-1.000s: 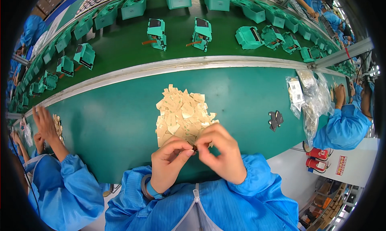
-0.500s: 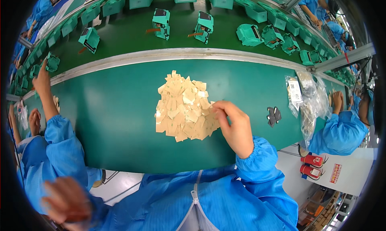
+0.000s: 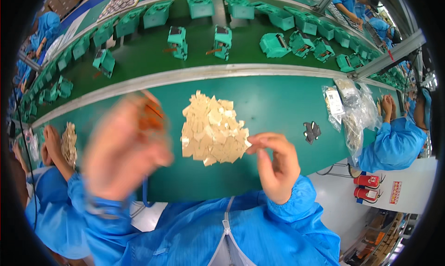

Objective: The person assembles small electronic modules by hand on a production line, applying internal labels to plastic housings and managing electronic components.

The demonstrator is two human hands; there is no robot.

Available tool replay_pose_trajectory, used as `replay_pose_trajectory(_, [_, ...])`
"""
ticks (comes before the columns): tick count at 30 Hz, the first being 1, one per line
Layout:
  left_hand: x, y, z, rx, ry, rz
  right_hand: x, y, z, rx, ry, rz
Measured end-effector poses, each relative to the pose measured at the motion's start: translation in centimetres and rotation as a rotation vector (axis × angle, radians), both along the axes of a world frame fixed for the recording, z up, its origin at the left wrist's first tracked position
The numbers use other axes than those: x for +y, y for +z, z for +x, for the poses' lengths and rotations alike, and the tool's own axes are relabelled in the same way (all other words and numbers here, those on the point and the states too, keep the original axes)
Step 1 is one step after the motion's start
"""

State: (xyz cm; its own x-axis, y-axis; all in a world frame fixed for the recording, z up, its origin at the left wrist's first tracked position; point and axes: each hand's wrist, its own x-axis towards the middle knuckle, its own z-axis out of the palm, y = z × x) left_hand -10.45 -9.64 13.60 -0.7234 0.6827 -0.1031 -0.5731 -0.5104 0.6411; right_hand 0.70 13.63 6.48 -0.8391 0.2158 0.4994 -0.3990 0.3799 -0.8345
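Presently, in the head view, the pile of cream paper pieces lies about midway along the green tabletop, between its far edge, bordered by a metal rail, and its near edge.

The right hand is at the right side of the pile. Its index fingertip reaches the pile's right margin; the thumb is parted from the index finger, and the fingers are bent, about half open. Whether a piece is pinched under the fingertips cannot be told.

The left hand is raised over the tabletop's near edge, to the left of the pile, and is heavily blurred. An orange-brown item shows at its fingers, on the side toward the pile, and the fingers have hold of it; their exact spread is lost in the blur. In the picture the left hand is apart from the pile.

Small black parts lie together to the right of the right hand, toward the tabletop's right end. Clear plastic bags lie beyond them. Past the rail, teal housings stand on a green belt. A co-worker's hand is near a second cream pile at left.
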Motion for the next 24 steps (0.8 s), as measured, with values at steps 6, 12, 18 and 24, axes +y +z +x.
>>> replay_pose_trajectory(6, [4.2,-6.2,3.5,-0.545,-0.286,0.194,-0.8,0.2,-2.8,0.184,0.109,0.106])
replay_pose_trajectory(12, [6.0,-7.3,3.1,-0.600,-0.292,0.287,0.9,1.2,-4.0,0.112,0.192,0.275])
replay_pose_trajectory(18, [6.8,-7.4,2.6,-0.636,-0.315,0.246,2.2,1.7,-4.4,0.039,0.236,0.303])
replay_pose_trajectory(24, [6.9,-7.4,3.3,-0.599,-0.347,0.183,2.7,1.2,-4.1,0.040,0.376,0.204])
